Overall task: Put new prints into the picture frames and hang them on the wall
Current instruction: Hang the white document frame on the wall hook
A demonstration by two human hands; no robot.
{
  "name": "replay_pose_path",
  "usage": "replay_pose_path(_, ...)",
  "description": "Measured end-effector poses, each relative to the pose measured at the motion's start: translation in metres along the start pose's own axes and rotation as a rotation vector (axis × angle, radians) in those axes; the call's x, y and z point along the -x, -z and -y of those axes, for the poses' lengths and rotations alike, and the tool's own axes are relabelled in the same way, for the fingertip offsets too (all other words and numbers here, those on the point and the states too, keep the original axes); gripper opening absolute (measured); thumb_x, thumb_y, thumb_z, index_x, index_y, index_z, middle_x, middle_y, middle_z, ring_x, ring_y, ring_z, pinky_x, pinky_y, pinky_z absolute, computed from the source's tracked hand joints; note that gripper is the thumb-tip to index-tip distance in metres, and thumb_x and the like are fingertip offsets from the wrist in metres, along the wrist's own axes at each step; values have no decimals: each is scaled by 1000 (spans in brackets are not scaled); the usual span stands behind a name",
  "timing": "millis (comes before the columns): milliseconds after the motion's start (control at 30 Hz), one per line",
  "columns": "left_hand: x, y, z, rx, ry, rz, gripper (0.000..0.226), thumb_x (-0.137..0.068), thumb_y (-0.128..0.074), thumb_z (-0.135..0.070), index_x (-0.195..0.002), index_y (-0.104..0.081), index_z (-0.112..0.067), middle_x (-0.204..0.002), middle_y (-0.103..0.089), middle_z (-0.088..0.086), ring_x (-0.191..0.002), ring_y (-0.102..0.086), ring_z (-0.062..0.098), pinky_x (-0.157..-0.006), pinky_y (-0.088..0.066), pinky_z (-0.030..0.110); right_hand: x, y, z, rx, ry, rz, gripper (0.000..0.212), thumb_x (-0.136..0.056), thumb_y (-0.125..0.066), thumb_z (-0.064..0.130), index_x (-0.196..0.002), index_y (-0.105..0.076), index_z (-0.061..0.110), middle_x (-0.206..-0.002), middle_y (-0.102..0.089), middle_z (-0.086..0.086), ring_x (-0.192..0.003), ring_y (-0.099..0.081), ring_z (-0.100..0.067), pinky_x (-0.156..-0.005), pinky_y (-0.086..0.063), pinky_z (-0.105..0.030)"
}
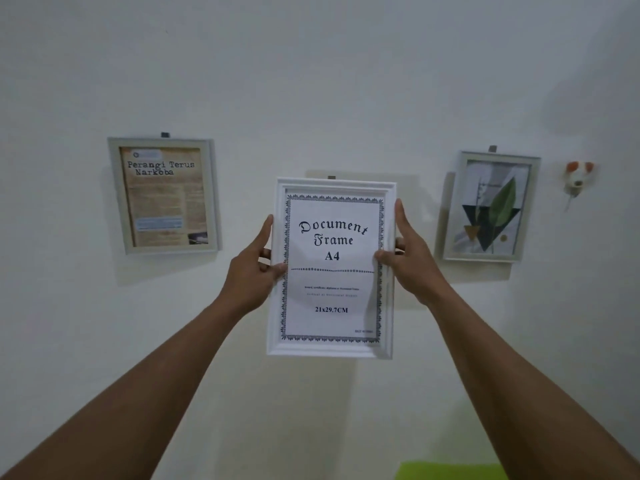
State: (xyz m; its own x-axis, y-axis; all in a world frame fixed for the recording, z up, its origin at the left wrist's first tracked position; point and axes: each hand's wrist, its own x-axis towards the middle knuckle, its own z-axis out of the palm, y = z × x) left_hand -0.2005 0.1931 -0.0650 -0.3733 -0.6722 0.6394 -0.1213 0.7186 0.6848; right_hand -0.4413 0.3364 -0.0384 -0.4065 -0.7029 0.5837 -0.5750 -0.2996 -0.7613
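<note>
Both grips clamp the white frame (331, 268): left hand (258, 263) at 9 o'clock, right hand (408, 258) at 3. Risk: missing the hook (331, 177) at 12; frame drops.

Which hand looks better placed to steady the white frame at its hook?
Neither clearly: left hand and right hand grip opposite side edges of the white frame at matching height, below the hook. Probably both together.

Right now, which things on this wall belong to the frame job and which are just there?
Job: white A4 document frame held by left hand and right hand; poster frame; leaf-print frame.
Just there: dog-head wall ornament; green object.
</note>
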Motion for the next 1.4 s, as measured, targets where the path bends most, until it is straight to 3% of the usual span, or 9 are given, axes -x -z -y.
replay_pose_path(133, -21, -9, 4, -58, -14, -53, 87, -89, -69, -13, -149, -19, -51, -94, -59, -9, -55, -57, 0, -57, -43, 5, -25, -5, -5, 58, 50, -17, 105, -89, -62, 3, -130, -3, 79, -149, -50, -2, -125, -54, -32, -105, -45, -53)
replay_pose_path(267, -40, -17, 12, -72, -8, -78, 89, -89, -68, -12, -148, -17, -53, -96, -60, -7, -60, -58, 11, -58, -44, 6, -47, -9, -12, 76, 52, -38, 105, -89, -62, 5, -131, -2, 80, -148, -51, 0, -126, -53, -30, -106, -44, -52)
replay_pose_path(400, -49, -25, 23, -62, -14, -70, 88, -90, -66, -8, -149, -17, -50, -91, -59, -6, -62, -56, 13, -62, -47, 8, -58, -15, -30, 90, 25, -68, 104, -88, -62, 6, -130, -2, 80, -118, -66, -17, -98, -62, -27, -101, -48, -46)
replay_pose_path(600, -46, -35, 38, -61, -33, -88, 88, -91, -65, -5, -152, -15, -44, -90, -62, -4, -65, -55, 6, -61, -42, 1, -63, -22, -47, 160, 49, -76, 101, -92, -60, 11, -135, 4, 76, -109, -69, -6, -93, -65, -30, -94, -52, -41)
replay_pose_path(833, -47, -40, 49, -97, -49, -103, 87, -91, -63, -7, -151, -13, -47, -72, -49, -5, -56, -49, -5, -59, -41, 6, -61, -27, -61, 148, 55, -113, 97, -94, -58, 11, -140, 2, 72, -101, -68, -13, -92, -63, -33, -86, -50, -31)
replay_pose_path(1000, -46, -45, 49, -75, -52, -109, 87, -91, -62, -6, -151, -13, -45, -70, -46, -7, -56, -48, -2, -63, -45, 12, -60, -25, -63, 219, 85, -130, 92, -95, -57, 9, -150, -1, 58, -79, -56, 16, -58, -52, 3, -59, -41, -6)
replay_pose_path(1133, -47, -46, 50, -108, -65, -111, 87, -92, -61, -7, -151, -11, -45, -72, -48, -7, -58, -49, -3, -61, -43, 9, -63, -25, -67, 245, 105, -166, 95, -92, -59, 8, -149, -3, 59, -84, -51, -7, -63, -49, -12, -61, -44, -15)
replay_pose_path(1267, -51, -47, 51, -152, -67, -116, 88, -92, -61, -9, -151, -6, -46, -77, -54, -1, -66, -52, 8, -73, -52, 30, -66, -27, -73, 279, 106, -175, 99, -91, -61, 12, -147, 2, 63, -80, -39, -2, -63, -44, -14, -65, -37, -23)
replay_pose_path(1400, -50, -46, 53, -246, -93, -155, 89, -92, -63, -14, -151, -4, -44, -85, -54, 4, -78, -55, 18, -76, -49, 31, -66, -30, -76, 304, 103, -174, 102, -89, -65, 14, -147, 4, 61, -79, -39, -3, -61, -43, -14, -65, -35, -22)
